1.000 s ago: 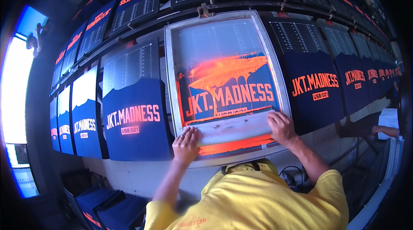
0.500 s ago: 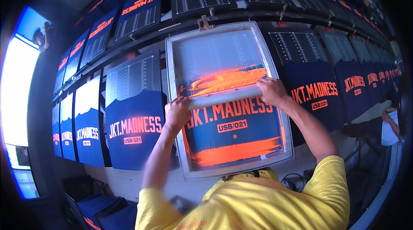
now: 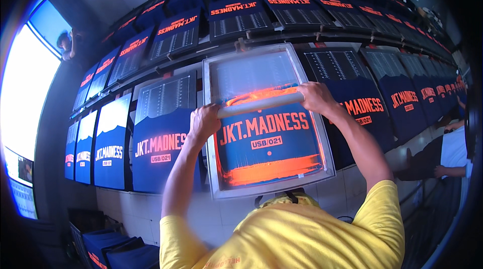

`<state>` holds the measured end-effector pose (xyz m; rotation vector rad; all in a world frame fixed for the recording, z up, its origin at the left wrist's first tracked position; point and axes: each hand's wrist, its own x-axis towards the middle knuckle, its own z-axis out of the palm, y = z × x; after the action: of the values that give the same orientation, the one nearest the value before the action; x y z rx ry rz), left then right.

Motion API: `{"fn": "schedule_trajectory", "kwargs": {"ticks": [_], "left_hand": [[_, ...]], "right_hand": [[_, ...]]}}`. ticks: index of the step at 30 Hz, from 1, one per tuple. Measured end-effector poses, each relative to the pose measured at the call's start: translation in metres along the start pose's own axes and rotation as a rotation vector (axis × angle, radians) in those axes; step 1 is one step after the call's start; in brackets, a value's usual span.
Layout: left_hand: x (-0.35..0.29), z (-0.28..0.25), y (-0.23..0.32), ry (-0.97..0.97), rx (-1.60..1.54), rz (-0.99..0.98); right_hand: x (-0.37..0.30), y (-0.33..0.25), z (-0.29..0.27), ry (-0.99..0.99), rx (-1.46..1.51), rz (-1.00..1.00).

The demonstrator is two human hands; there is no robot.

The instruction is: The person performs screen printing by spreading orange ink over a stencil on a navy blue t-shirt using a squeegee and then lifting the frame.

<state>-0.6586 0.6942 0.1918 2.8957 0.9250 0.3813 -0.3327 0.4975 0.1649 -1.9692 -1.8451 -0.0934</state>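
Note:
My left hand [image 3: 205, 121] and my right hand [image 3: 317, 98] are closed round the two ends of a long pale squeegee [image 3: 261, 105]. It lies across a printing screen with a light metal frame [image 3: 274, 187], well into the frame's far half. A ridge of wet orange ink [image 3: 274, 91] sits against the squeegee's far side. Between squeegee and near rim, orange lettering shows on dark blue, with a thick orange ink band [image 3: 274, 170] near the bottom. The squeegee's blade edge is hidden from me.
Dark blue fabric pieces with orange print lie on boards at left [image 3: 163, 156] and right [image 3: 362, 105], and in rows [image 3: 239, 11] beyond. Folded blue cloth [image 3: 108, 246] rests lower left. People stand at far left [image 3: 65, 43] and right [image 3: 453, 143].
Both hands have pushed the squeegee farther from me within the frame, uncovering more of the lettering's upper part. The ink ridge beyond it looks narrower. My view has also shifted slightly.

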Motion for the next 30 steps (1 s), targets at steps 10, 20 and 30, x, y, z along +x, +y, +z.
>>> {"fn": "schedule_trajectory", "kwargs": {"ticks": [10,20,30], "left_hand": [[-0.16,0.019,0.051,0.027,-0.046,0.09],[-0.252,0.057,0.075,-0.033,-0.045,0.032],[-0.263,0.035,0.089,-0.161,-0.165,0.002]], "right_hand": [[-0.163,-0.073,0.02,0.096,0.044,-0.003],[-0.237,-0.119,0.042,-0.001,-0.015,-0.003],[-0.259,-0.126,0.038,-0.005,0.113,0.074]]}}
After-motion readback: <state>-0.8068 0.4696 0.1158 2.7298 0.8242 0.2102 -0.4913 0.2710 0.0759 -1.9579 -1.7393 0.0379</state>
